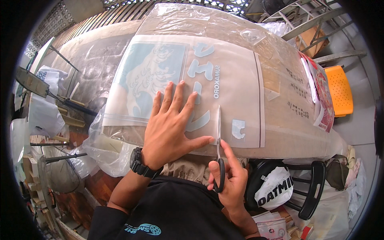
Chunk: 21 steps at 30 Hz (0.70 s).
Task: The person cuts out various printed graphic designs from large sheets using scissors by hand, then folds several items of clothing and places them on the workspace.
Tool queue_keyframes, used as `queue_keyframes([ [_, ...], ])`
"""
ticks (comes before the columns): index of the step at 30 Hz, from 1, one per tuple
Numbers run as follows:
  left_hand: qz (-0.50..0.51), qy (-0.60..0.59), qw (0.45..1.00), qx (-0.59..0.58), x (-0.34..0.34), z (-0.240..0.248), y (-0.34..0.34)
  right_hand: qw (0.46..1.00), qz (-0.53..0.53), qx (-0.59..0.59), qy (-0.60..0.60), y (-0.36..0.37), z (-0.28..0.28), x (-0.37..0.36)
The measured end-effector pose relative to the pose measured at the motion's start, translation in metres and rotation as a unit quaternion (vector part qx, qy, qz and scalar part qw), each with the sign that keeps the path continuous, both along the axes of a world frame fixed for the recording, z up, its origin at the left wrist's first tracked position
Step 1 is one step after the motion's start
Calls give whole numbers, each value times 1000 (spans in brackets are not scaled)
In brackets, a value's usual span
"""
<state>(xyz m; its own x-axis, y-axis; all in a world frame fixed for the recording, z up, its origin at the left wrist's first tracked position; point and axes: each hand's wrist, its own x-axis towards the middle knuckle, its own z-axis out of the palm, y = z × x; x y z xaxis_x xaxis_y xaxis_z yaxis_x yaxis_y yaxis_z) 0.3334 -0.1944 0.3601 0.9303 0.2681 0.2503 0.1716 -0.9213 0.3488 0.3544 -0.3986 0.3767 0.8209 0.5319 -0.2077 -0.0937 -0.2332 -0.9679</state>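
Observation:
A translucent printed sheet (pixel 240 76) lies on the plastic-covered table, with a pale blue wave picture (pixel 154 76), large pale blue characters and a small blue piece (pixel 239 129) on it. My left hand (pixel 170 124) rests flat on the sheet with its fingers spread, holding it against the surface; a black watch is on that wrist. Scissors with black handles (pixel 219 176) are in my right hand (pixel 232 172), my thumb and fingers round the handles. Their blades (pixel 219 124) lie over the sheet, pointing away from me, just right of my left thumb.
Clear plastic film (pixel 176 18) covers the table. Red printed sheets (pixel 323 100) lie at its right end, beside an orange perforated plastic seat (pixel 339 91). A black chair (pixel 312 190) stands at the lower right, a metal ladder (pixel 308 26) at the back right. Crumpled clear plastic (pixel 106 150) hangs at the left.

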Motion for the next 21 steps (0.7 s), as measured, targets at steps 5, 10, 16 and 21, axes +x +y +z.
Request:
queue_keyframes([
  [5, 12, 12, 1000, 3, 1, 1, -2, 1000, 6, 0, 7, 6, 6, 8],
  [10, 8, 3, 1000, -4, 1, 1, -2, 1000, 0, -10, -1, 11, 8, 13],
  [16, 3, 2, 1000, -6, -1, 1, -1, 1000, -5, -8, 17, 17, 11, 20],
  [21, 9, 3, 1000, -2, 0, -1, -1, 1000, -11, -3, 11, 23, 14, 26],
])
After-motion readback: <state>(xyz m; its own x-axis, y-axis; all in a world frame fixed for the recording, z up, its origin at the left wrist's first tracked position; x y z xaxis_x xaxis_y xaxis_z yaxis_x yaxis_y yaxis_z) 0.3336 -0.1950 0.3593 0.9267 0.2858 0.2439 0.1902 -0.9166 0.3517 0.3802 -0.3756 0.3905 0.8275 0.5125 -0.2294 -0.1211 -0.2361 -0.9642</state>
